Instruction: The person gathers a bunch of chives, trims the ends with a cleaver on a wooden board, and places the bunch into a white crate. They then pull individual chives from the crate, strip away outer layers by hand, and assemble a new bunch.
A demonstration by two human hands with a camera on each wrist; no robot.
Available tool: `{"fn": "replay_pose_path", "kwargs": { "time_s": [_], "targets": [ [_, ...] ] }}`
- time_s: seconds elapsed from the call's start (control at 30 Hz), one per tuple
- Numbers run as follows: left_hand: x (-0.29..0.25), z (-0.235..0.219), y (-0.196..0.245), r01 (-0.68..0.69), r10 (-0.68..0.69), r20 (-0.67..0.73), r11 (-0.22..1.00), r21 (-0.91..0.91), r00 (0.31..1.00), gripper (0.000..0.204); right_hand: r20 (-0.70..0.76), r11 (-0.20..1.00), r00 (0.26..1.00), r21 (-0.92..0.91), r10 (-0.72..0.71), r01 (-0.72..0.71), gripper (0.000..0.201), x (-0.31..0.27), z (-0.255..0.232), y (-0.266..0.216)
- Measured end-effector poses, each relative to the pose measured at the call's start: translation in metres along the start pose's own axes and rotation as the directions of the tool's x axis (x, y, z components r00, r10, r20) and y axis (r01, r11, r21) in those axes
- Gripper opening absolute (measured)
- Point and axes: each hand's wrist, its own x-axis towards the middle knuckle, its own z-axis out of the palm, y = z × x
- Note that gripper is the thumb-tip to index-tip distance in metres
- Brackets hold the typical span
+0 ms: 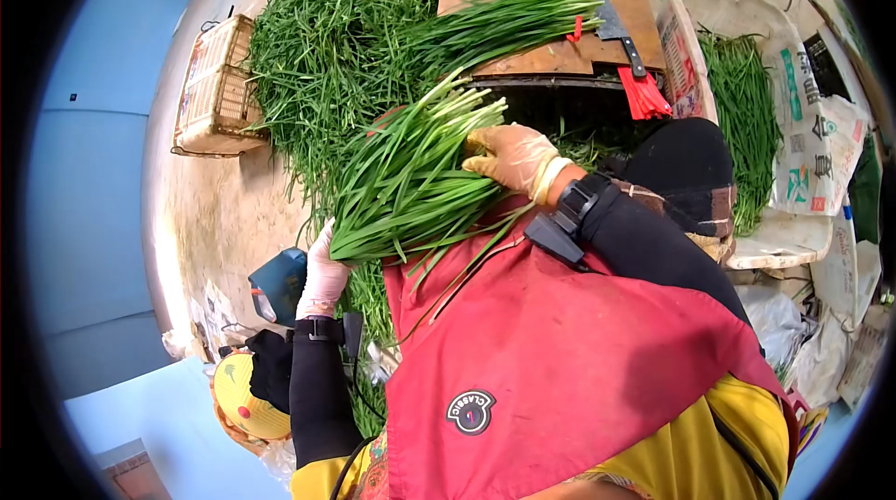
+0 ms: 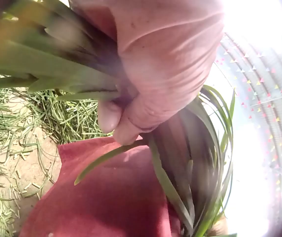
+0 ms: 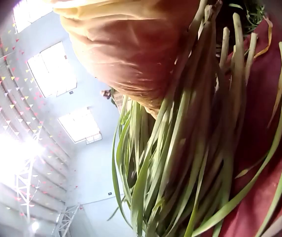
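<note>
Leafy green bundle (image 1: 411, 184) mid-frame, pale stem ends (image 1: 469, 111) toward upper right. Left grip (image 1: 324, 274) curled round leaf end; right grip (image 1: 516, 162) grasping stem side. Likely light, limp, easily bruised, slippery if damp; best held by firmer stems.

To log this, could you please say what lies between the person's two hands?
The head view shows a bundle of green leaves between the left hand and right hand.
</note>
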Motion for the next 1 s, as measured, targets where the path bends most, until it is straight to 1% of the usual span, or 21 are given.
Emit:
{"fn": "replay_pose_path", "kwargs": {
  "time_s": [0.03, 0.1, 0.13, 0.17, 0.2, 0.27, 0.37, 0.43, 0.5, 0.53, 0.57, 0.6, 0.63, 0.7, 0.73, 0.77, 0.83, 0.87, 0.9, 0.93, 1.0],
  "targets": [
    [0.000, -0.003, -0.003, 0.003, -0.003, 0.002, 1.000, 0.003, 1.000, 0.038, 0.000, 1.000, 1.000, 0.004, 0.002, -0.002, 0.042, 0.003, 0.003, -0.003],
    [0.004, -0.006, 0.000, 0.032, -0.036, 0.059, 0.998, 0.060, 0.998, 0.038, 0.109, 0.989, 0.989, -0.118, 0.100, -0.087, 0.041, 0.009, 0.003, -0.005],
    [0.004, -0.004, 0.003, 0.033, -0.036, 0.062, 0.998, 0.061, 0.997, 0.038, 0.155, 0.988, 0.982, -0.128, 0.111, -0.091, 0.036, 0.011, -0.001, -0.010],
    [0.004, -0.002, 0.008, 0.059, -0.064, 0.055, 0.995, 0.082, 0.996, 0.032, 0.154, 0.988, 0.982, -0.127, 0.112, -0.093, 0.036, 0.010, -0.001, -0.009],
    [0.004, 0.001, 0.013, 0.086, -0.091, 0.048, 0.991, 0.103, 0.995, 0.026, 0.123, 0.994, 0.987, -0.034, 0.106, -0.103, 0.034, 0.009, 0.000, -0.008],
    [0.004, 0.002, 0.013, 0.101, -0.105, 0.046, 0.992, 0.080, 0.993, 0.026, 0.097, 0.983, 0.986, 0.116, 0.135, -0.146, 0.030, 0.006, 0.001, -0.006],
    [0.005, 0.002, 0.011, 0.121, -0.123, 0.050, 0.992, 0.034, 0.991, 0.026, 0.055, 0.971, 0.979, 0.127, 0.197, -0.202, 0.032, 0.000, 0.002, 0.006],
    [0.007, 0.000, 0.008, 0.124, -0.125, 0.055, 0.992, 0.011, 0.991, 0.027, -0.031, 0.974, 0.989, 0.182, 0.145, -0.137, 0.033, -0.003, 0.002, 0.027],
    [0.007, -0.007, 0.000, 0.051, -0.059, 0.087, 0.994, 0.092, 0.994, 0.037, -0.209, 0.943, 0.965, 0.322, 0.161, -0.087, 0.029, -0.004, -0.005, 0.049],
    [0.007, -0.009, -0.004, 0.053, -0.061, 0.088, 0.994, 0.091, 0.994, 0.037, -0.318, 0.949, 0.932, 0.307, 0.172, -0.071, 0.027, -0.004, -0.013, 0.053],
    [0.006, -0.011, -0.008, 0.013, -0.019, 0.080, 0.998, 0.068, 0.997, 0.037, -0.424, 0.956, 0.888, 0.290, 0.181, -0.056, 0.025, -0.002, -0.023, 0.056],
    [0.007, -0.011, -0.012, -0.029, 0.025, 0.073, 0.999, 0.045, 0.997, 0.037, -0.431, 0.975, 0.890, 0.217, 0.147, -0.056, 0.026, 0.002, -0.035, 0.052],
    [0.009, -0.010, -0.017, -0.029, 0.026, 0.080, 0.999, 0.045, 0.996, 0.037, -0.459, 0.999, 0.888, 0.028, -0.027, 0.045, 0.026, 0.006, -0.044, 0.048],
    [0.011, -0.008, -0.023, -0.054, 0.053, -0.009, 0.991, -0.121, 0.999, 0.037, -0.304, 0.995, 0.948, 0.027, -0.088, 0.101, 0.027, 0.016, -0.046, 0.035],
    [0.011, -0.007, -0.022, -0.056, 0.055, -0.007, 0.991, -0.120, 0.998, 0.037, -0.256, 0.974, 0.941, -0.108, -0.221, 0.199, 0.027, 0.020, -0.041, 0.029],
    [0.011, -0.007, -0.020, -0.081, 0.082, 0.005, 0.993, -0.082, 0.997, 0.035, -0.231, 0.964, 0.938, -0.116, -0.260, 0.238, 0.026, 0.023, -0.034, 0.022],
    [0.010, -0.008, -0.016, -0.131, 0.132, 0.030, 0.991, -0.005, 0.991, 0.032, -0.099, 0.971, 0.974, -0.147, -0.203, 0.188, 0.025, 0.027, -0.022, 0.006],
    [0.010, -0.008, -0.016, -0.130, 0.130, 0.027, 0.991, -0.002, 0.991, 0.032, -0.065, 0.979, 0.985, -0.134, -0.162, 0.152, 0.024, 0.030, -0.017, 0.004],
    [0.010, -0.008, -0.015, -0.098, 0.100, 0.028, 0.993, -0.068, 0.995, 0.030, -0.030, 0.986, 0.992, -0.122, -0.122, 0.117, 0.024, 0.033, -0.011, 0.005],
    [0.010, -0.008, -0.014, -0.065, 0.069, 0.031, 0.989, -0.134, 0.997, 0.029, -0.027, 0.981, 0.991, -0.143, -0.133, 0.128, 0.023, 0.035, -0.007, 0.007],
    [0.007, -0.007, -0.010, -0.066, 0.070, 0.028, 0.992, -0.109, 0.997, 0.029, -0.052, 0.978, 0.988, -0.158, -0.147, 0.137, 0.020, 0.032, -0.004, 0.007]
  ]
}}
